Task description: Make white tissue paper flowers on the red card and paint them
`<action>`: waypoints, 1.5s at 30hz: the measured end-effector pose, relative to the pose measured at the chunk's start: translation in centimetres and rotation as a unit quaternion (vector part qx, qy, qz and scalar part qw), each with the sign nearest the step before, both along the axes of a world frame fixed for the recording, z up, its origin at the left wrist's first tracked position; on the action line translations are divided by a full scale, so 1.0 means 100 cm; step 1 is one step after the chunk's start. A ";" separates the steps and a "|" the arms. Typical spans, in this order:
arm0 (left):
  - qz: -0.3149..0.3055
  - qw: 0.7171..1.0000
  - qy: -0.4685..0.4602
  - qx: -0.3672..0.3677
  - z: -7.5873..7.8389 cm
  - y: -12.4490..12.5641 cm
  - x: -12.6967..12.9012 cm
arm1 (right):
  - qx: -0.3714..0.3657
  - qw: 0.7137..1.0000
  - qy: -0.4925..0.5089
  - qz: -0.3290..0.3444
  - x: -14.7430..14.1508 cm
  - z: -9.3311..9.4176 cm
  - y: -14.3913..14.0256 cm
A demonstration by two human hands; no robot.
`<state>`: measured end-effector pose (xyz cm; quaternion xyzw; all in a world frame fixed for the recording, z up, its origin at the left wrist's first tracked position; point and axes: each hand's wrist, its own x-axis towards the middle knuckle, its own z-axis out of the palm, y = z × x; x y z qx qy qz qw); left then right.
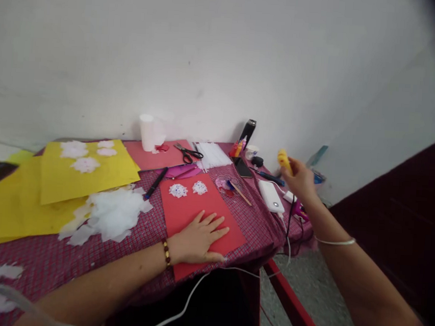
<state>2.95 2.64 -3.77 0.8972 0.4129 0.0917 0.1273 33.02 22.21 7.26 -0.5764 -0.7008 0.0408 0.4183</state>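
Observation:
My left hand (200, 238) lies flat with fingers spread on a red paper sheet (182, 217). Two round white paper flowers with blue-purple specks, a left one (178, 190) and a right one (200, 187), sit on the sheet's far part. Raised above the table's right side, my right hand (302, 178) is closed around a small yellow tool (284, 160) that looks like a glue gun. A black cord hangs below that hand, and the fingers hide much of the tool. Under it lie a white power bank (270, 196) and cables.
Yellow sheets (87, 174) with pale flowers and a heap of white paper pieces (117, 211) lie left. Scissors (187, 154), a marker (156, 183), a paint dish with a brush (240, 193), a phone (242, 167) and a black bottle (248, 131) stand or lie farther back.

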 end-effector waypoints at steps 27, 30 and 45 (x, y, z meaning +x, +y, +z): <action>0.036 0.998 -0.020 0.041 -0.002 -0.006 0.005 | -0.667 0.543 0.233 0.455 -0.168 -0.102 -0.061; 0.038 0.999 -0.017 0.026 0.001 -0.006 0.003 | -0.660 0.540 0.247 0.459 -0.170 -0.102 -0.061; 0.021 0.999 0.029 0.016 0.005 0.003 0.003 | -0.622 0.302 0.414 0.592 -0.178 -0.122 -0.050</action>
